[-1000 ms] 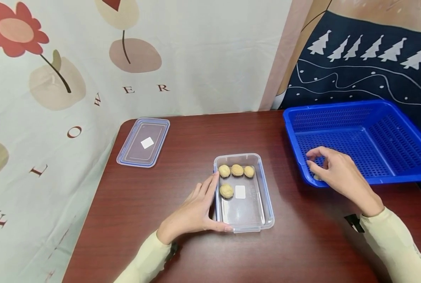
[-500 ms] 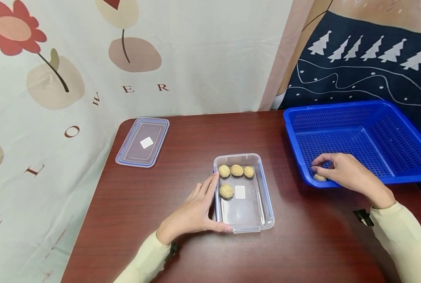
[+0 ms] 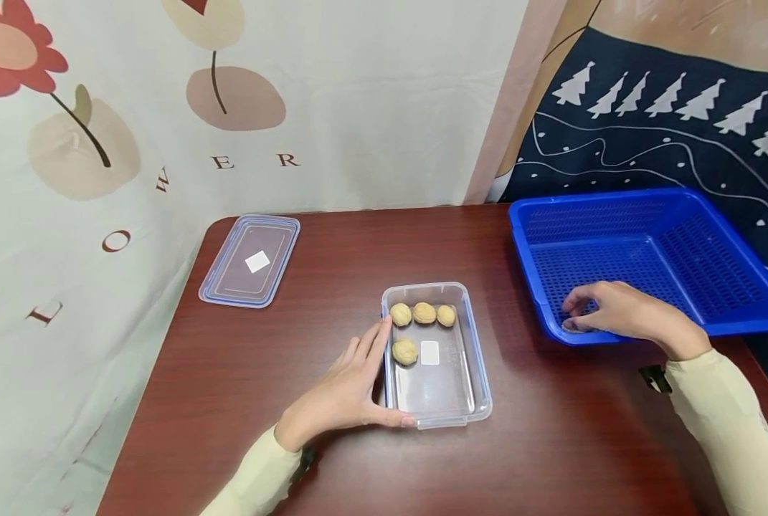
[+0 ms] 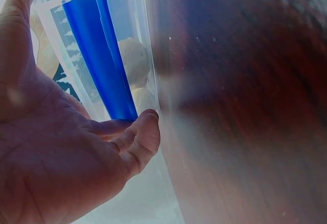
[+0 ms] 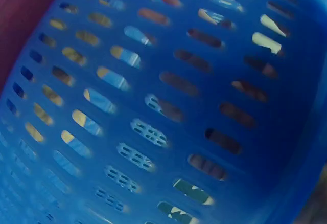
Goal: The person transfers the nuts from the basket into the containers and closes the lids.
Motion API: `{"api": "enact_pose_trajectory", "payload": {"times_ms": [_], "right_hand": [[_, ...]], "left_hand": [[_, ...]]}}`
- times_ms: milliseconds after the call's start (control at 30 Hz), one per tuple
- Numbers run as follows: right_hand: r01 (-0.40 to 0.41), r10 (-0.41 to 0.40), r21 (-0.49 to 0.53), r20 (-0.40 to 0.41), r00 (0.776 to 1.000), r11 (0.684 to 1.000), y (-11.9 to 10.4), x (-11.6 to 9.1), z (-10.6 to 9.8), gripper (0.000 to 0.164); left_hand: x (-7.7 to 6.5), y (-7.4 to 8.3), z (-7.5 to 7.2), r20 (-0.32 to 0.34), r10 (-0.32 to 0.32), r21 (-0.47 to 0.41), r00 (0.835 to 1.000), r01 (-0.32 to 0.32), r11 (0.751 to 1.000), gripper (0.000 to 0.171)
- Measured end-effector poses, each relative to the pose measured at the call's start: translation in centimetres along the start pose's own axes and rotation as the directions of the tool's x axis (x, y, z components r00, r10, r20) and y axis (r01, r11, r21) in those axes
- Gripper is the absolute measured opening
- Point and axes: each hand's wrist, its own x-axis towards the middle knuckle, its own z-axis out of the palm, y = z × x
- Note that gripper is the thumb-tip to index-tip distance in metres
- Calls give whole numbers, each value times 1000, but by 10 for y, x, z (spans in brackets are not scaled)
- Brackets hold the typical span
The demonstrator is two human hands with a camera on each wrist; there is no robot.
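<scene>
My left hand [image 3: 341,390] lies along the left side of a clear plastic container [image 3: 467,358]. Its straight fingers touch the side wall and its thumb rests at the front edge. Inside are several walnuts: a row at the far end and one walnut [image 3: 405,351] closer to me. Beside a blue latch [image 4: 99,55], my left fingertips [image 4: 148,132] press the wall in the left wrist view. My right hand [image 3: 622,315] reaches into the near left corner of a blue basket [image 3: 528,261], fingers and thumb bent downward. Whether they hold a walnut I cannot tell.
A clear lid [image 3: 229,276] with a blue seal lies at the far left of the brown table [image 3: 351,265]. Printed cloth [image 3: 371,107] hangs behind the table. Slotted basket wall fills most of the right wrist view.
My right hand has lowered into the basket corner, and the walnut seen under its fingers half a second ago is now hidden. The left hand stays on the container. The head view has shifted slightly.
</scene>
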Motion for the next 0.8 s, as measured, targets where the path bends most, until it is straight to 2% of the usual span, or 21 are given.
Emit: {"api": "enact_pose_trajectory", "payload": {"times_ms": [100, 267, 500, 667, 800], "right_hand": [[-28, 29, -6, 53, 998, 1000, 0, 2, -1, 36], [-39, 38, 15, 88, 995, 999, 3, 6, -3, 38], [-52, 42, 84, 121, 992, 995, 7, 13, -1, 26], [-9, -8, 132, 124, 992, 991, 7, 17, 4, 15], [13, -28, 144, 98, 995, 990, 7, 19, 6, 13]], "left_hand": [[-1, -1, 0, 10, -10, 5, 1000, 10, 1000, 154], [0, -2, 0, 15, -17, 4, 1000, 17, 1000, 154], [-2, 0, 0, 17, -30, -10, 999, 30, 1000, 154], [-2, 0, 0, 20, -28, 5, 999, 28, 1000, 154], [-1, 1, 0, 21, -31, -1, 999, 32, 1000, 154]]}}
